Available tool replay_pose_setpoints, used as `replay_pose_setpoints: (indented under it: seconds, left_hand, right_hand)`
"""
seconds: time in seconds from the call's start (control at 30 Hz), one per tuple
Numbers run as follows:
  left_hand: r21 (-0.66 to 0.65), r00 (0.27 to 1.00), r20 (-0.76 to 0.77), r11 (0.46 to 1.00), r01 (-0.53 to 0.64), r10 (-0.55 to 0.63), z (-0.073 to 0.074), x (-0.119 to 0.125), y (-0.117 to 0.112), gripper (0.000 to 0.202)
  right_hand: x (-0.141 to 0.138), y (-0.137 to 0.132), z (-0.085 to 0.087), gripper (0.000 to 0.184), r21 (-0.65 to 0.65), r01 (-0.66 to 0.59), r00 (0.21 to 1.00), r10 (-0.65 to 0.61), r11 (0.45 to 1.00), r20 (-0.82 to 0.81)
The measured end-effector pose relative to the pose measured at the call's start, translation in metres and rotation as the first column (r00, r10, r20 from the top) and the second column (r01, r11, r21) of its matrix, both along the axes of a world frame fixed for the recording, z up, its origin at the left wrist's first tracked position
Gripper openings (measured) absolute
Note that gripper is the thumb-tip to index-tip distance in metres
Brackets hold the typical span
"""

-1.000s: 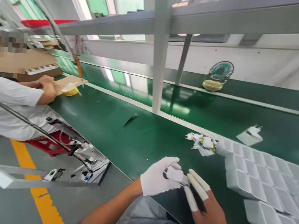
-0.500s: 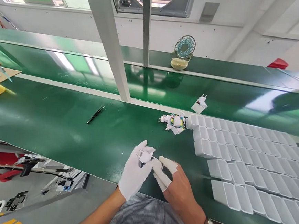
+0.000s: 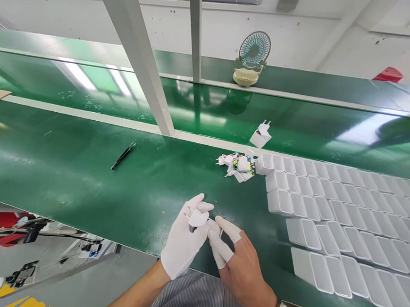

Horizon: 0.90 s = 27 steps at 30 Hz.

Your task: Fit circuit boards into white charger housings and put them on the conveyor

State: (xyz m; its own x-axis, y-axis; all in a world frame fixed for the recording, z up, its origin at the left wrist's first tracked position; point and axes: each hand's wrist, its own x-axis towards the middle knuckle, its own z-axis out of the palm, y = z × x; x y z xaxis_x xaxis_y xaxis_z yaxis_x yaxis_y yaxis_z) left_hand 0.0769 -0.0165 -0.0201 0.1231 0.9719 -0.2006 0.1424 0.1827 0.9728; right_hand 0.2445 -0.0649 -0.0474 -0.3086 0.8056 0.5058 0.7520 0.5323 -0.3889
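In a white glove, my left hand [image 3: 186,239] is closed round a white two-pin plug [image 3: 197,217], its pins pointing left. Some dark part shows under the plug. My right hand [image 3: 240,265], with white finger cots on several fingers, pinches a white plastic case [image 3: 215,226] at the plug's right end. Fingers hide much of the case, so I cannot tell how far the two parts are joined. Beyond my hands lies a small heap of white plugs with circuit boards [image 3: 239,165].
Rows of white open cases [image 3: 304,270] cover the bench's right side. A white plug in a case [image 3: 261,135] lies beyond the pale ledge strip. Black tweezers [image 3: 123,156] lie to the left. A slanted grey post [image 3: 138,49] and small fan [image 3: 254,51] stand further back.
The view has tilted down and shifted slightly. Both hands stay together on the plug and case; the plug has turned a little, showing more of its white face.
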Motion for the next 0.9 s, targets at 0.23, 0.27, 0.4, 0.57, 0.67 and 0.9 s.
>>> replay_pose_setpoints:
  seconds: [0.23,0.27,0.4,0.57,0.67,0.9]
  left_hand:
    - [0.005,0.995,0.093,1.0,-0.031,0.03,-0.001,0.004,-0.004,0.05]
    - [-0.004,0.993,0.104,0.998,-0.062,0.062,-0.002,0.008,-0.005,0.049]
    - [-0.035,0.97,0.156,0.982,-0.185,0.188,-0.005,0.019,-0.009,0.046]
    - [-0.056,0.977,0.131,0.985,-0.162,0.168,-0.009,0.019,-0.004,0.052]
    - [-0.051,0.984,0.12,0.99,-0.129,0.135,-0.009,0.015,-0.002,0.056]
    - [-0.054,0.956,0.211,0.979,-0.198,0.205,-0.009,0.017,-0.006,0.059]
  right_hand:
    - [0.007,-0.005,0.003,0.062,-0.029,-0.042,0.99,0.045,0.999,0.135]
    - [0.008,-0.004,0.006,0.06,-0.014,-0.069,0.99,0.07,0.998,0.122]
    - [0.009,0.003,0.013,0.052,0.001,-0.182,0.981,0.182,0.983,0.069]
    - [0.006,0.012,0.007,0.046,-0.064,-0.196,0.98,0.197,0.979,0.017]
    - [0.006,0.015,0.005,0.047,-0.068,-0.187,0.982,0.186,0.98,-0.028]
    - [0.014,0.008,0.007,0.048,-0.131,-0.014,0.98,-0.013,0.991,-0.199]
